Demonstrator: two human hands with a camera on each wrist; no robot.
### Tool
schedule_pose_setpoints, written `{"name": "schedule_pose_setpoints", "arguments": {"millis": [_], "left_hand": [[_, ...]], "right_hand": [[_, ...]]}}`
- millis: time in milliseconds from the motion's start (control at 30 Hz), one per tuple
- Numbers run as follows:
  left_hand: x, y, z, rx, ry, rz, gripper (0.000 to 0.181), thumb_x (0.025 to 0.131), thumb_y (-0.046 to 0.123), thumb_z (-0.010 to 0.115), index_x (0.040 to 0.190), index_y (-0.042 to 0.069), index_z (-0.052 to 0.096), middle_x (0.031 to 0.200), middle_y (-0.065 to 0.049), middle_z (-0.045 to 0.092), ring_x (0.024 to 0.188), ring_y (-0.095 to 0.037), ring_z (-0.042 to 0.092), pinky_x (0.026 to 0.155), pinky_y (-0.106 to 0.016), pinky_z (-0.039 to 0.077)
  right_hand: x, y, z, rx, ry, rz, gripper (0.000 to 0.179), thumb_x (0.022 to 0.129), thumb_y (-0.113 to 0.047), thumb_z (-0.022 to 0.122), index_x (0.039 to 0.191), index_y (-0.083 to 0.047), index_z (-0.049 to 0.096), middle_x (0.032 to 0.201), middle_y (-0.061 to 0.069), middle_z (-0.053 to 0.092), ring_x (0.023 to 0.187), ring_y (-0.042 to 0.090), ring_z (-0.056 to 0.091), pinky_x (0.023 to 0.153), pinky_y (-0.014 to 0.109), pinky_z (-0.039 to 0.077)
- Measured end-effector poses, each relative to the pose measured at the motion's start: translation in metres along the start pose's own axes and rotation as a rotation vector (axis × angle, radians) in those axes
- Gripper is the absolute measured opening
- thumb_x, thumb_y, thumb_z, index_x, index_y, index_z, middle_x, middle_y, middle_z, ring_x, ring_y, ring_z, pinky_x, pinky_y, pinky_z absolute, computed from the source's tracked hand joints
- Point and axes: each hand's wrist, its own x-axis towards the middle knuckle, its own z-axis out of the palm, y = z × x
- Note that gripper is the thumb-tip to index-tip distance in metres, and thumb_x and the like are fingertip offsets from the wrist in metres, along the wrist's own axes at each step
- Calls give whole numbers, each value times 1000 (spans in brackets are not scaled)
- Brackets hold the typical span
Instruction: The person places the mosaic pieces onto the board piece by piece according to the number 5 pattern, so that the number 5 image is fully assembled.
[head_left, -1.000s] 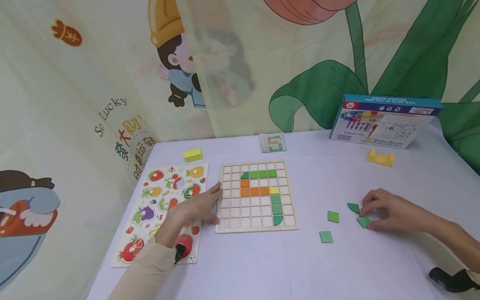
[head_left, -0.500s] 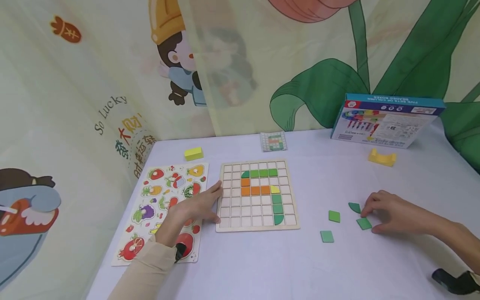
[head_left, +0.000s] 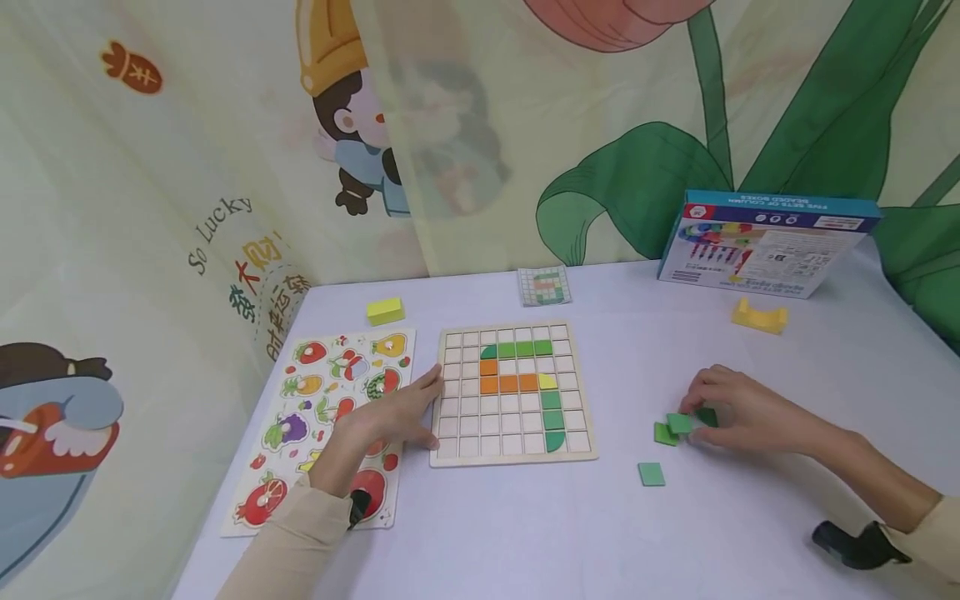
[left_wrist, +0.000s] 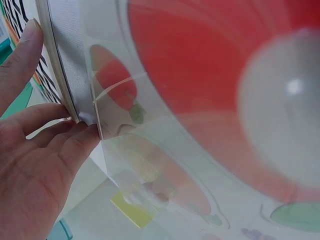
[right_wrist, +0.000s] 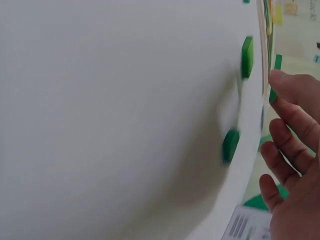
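Observation:
A green square tile (head_left: 679, 423) is pinched between thumb and forefinger of my right hand (head_left: 738, 408); the right wrist view shows it held edge-on above the cloth. In the head view it overlaps a brighter green square tile (head_left: 663, 435) lying on the table. A dark green quarter-round tile (head_left: 707, 415) lies partly hidden by the right fingers, and another green square tile (head_left: 652, 474) lies nearer the front. My left hand (head_left: 401, 414) rests with spread fingers at the left edge of a wooden grid board (head_left: 468, 425), which bears green, orange and yellow tiles.
Left of the board lies a fruit puzzle board (head_left: 251, 467), partly under the left forearm. Along the back are a yellow block (head_left: 386, 312), a small pattern card (head_left: 544, 287) and a box (head_left: 765, 250). A yellow stand (head_left: 760, 317) sits before the box.
My right hand has picked up the green square tile that lay beside the quarter-round and moved it left, over the brighter green tile. The left hand stays at the board's edge.

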Motion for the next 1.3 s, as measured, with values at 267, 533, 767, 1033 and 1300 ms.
{"name": "schedule_pose_setpoints", "arguments": {"millis": [267,533,767,1033,1300], "left_hand": [[0,-1,1,12,-3,-2,94,80,20,80,155,11,24,165,-2,5,144,-27,33,109,-42,40],[0,-1,1,6,2,9,94,80,20,80,154,10,25,165,-2,5,142,-27,35,107,-41,42],[-1,0,0,18,0,17,93,79,20,80,154,9,25,165,-3,6,142,-27,35,107,-41,41],[0,-1,-1,14,3,24,93,79,19,80,154,9,26,165,-4,5,143,-28,34,107,-41,41],[1,-2,0,10,3,20,94,79,19,81,154,10,26,165,-2,5,145,-28,30,109,-41,40]], "right_hand": [[52,-61,21,76,4,-71,23,75,-23,82,94,-26,71,92,-13,61,93,7,48,87,39,43],[83,-116,47,79,8,-170,20,75,-24,81,93,-21,72,91,-12,60,90,7,45,78,29,37],[91,-134,60,41,16,-146,20,72,-24,83,89,-20,73,88,-11,59,88,9,45,74,28,33],[93,-141,63,58,-21,-85,19,71,-21,83,87,-18,74,87,-8,59,90,12,46,74,30,32],[93,-140,64,66,-32,-35,20,71,-22,84,87,-19,74,88,-9,59,94,14,47,75,31,32]]}}
